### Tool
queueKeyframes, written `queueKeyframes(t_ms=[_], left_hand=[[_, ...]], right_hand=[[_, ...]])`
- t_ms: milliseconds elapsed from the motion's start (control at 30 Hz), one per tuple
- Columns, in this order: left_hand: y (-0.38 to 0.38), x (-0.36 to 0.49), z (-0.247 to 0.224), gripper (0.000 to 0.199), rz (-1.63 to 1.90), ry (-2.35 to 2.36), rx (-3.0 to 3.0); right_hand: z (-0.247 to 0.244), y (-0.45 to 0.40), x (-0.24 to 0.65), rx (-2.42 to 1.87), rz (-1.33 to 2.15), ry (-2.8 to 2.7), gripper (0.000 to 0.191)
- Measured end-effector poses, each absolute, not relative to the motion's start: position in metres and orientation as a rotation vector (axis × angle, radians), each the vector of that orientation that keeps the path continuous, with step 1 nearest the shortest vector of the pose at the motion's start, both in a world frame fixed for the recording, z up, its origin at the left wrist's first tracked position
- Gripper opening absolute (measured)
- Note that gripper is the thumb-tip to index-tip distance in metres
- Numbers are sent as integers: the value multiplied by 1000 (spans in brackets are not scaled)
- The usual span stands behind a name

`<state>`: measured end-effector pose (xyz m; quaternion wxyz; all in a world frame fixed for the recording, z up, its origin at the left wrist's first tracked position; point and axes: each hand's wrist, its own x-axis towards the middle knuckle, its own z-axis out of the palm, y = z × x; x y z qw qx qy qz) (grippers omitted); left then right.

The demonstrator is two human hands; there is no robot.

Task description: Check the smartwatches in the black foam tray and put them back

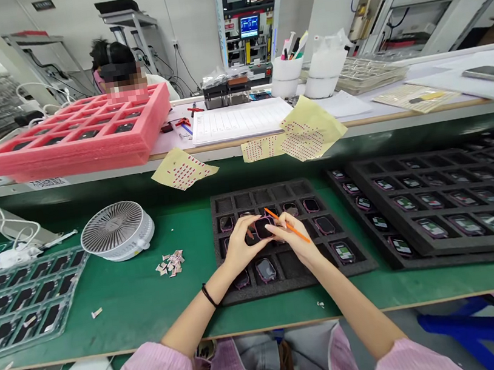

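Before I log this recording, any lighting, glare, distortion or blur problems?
Head view: bright, even light; glints on the clear tray; wide-angle stretching toward the edges; pixelation over the person opposite; top-right corner dark; left hand and right hand fairly sharp, detail on the dark device too small to read.

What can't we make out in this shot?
All in the head view:
- Held device: underside, hidden by left hand.
- Orange stick: gripped part, partly covered by right hand.
- Black foam tray: some pockets, behind hands and forearms.
- Clear tray: far side, cut by left edge.
- Blue monitor: text too small.
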<state>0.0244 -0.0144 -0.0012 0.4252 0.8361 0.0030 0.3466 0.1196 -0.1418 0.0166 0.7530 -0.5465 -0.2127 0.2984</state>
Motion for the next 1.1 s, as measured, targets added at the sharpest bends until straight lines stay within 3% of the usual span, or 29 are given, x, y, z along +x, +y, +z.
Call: queueKeyframes(t_ms=[533,700,833,1100], left_hand=[[-6,29,-3,41,884,276,1977],[-3,29,-1,40,838,322,2018],[-25,17,9,38,675,254,2099],[-71,7,9,36,319,-1,2496]], right_hand=[[9,-142,125,-1191,480,-469,47],[8,-152,128,-1510,83,-588,46],[6,-183,123,-1777,-176,-625,41],[-15,-220,119,-1952,-168,-536,43]])
